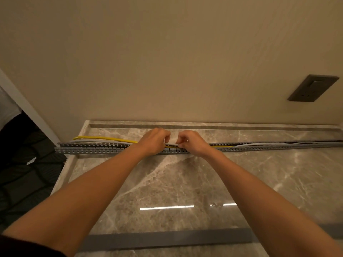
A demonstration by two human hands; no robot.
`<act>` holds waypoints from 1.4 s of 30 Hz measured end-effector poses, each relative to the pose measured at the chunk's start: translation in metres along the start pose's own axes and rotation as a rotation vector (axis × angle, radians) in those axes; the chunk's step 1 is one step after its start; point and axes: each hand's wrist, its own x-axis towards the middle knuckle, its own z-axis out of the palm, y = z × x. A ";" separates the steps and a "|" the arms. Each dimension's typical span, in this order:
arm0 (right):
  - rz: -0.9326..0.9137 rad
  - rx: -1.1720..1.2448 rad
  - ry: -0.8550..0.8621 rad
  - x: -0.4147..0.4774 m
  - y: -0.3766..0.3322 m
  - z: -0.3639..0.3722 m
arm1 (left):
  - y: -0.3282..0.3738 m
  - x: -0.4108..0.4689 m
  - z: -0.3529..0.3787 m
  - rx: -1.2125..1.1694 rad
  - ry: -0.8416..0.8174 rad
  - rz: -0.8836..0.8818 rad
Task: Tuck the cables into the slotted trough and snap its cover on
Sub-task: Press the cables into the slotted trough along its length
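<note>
A long grey slotted trough (92, 149) lies across the far side of the marble counter, parallel to the wall. A yellow cable (104, 139) and a grey-white cable (87, 141) arch up behind its left part and run into it further right. My left hand (154, 140) and my right hand (193, 143) sit side by side over the trough's middle, both pinching the grey-white cable where it shows between them. On the near side of the counter lies the flat grey cover strip (167, 240), partly hidden under my forearms.
The marble counter (185, 182) has a raised lip at the back against a beige wall. A dark wall socket (313, 88) is mounted at the right. Past the counter's left edge there is a drop to dark quilted fabric (27, 164).
</note>
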 end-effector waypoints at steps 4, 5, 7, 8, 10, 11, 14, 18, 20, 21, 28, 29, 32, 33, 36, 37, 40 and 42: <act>0.064 0.038 0.075 -0.001 0.003 0.009 | -0.001 -0.006 0.005 0.268 0.009 0.175; 0.093 0.067 0.086 -0.001 0.003 0.009 | -0.003 -0.007 0.005 0.282 -0.003 0.200; 0.156 0.119 0.111 -0.001 0.003 0.010 | -0.009 -0.008 0.003 0.225 -0.003 0.224; 0.176 0.123 0.125 0.000 0.003 0.011 | -0.012 -0.008 0.002 0.183 -0.002 0.225; 0.207 0.100 0.147 0.002 0.001 0.013 | -0.014 -0.008 0.002 0.100 -0.020 0.205; 0.214 0.079 0.155 0.002 -0.002 0.013 | -0.015 -0.008 0.003 0.059 -0.028 0.181; 0.168 -0.055 0.128 0.000 -0.014 0.015 | -0.012 -0.009 0.006 -0.017 -0.011 0.116; 0.062 -0.181 0.094 -0.010 -0.022 0.027 | -0.017 -0.008 0.014 -0.076 0.013 0.047; 0.029 -0.198 0.069 -0.013 -0.019 0.025 | -0.024 -0.008 0.013 -0.272 0.040 -0.030; 0.010 -0.207 0.035 -0.014 -0.017 0.023 | -0.028 -0.009 0.010 -0.379 0.056 -0.079; -0.054 -0.448 0.040 -0.017 -0.044 0.027 | -0.071 -0.033 -0.020 -0.255 -0.057 -0.179; -0.073 -0.468 0.053 -0.016 -0.050 0.031 | -0.075 -0.036 -0.023 -0.216 -0.046 -0.200; -0.114 -0.394 0.073 -0.012 -0.069 0.047 | -0.077 -0.044 -0.028 -0.142 0.023 -0.249; -0.116 -0.348 0.081 -0.010 -0.074 0.053 | -0.077 -0.045 -0.027 -0.136 0.055 -0.259; -0.076 -0.232 0.100 -0.004 -0.085 0.065 | -0.073 -0.047 -0.021 -0.099 0.138 -0.269; -0.063 -0.217 0.107 -0.002 -0.086 0.067 | -0.073 -0.048 -0.019 -0.059 0.162 -0.254; -0.036 -0.206 0.129 0.002 -0.087 0.068 | -0.077 -0.053 -0.014 0.051 0.216 -0.146; -0.034 -0.220 0.135 0.003 -0.087 0.068 | -0.080 -0.057 -0.013 0.050 0.246 -0.090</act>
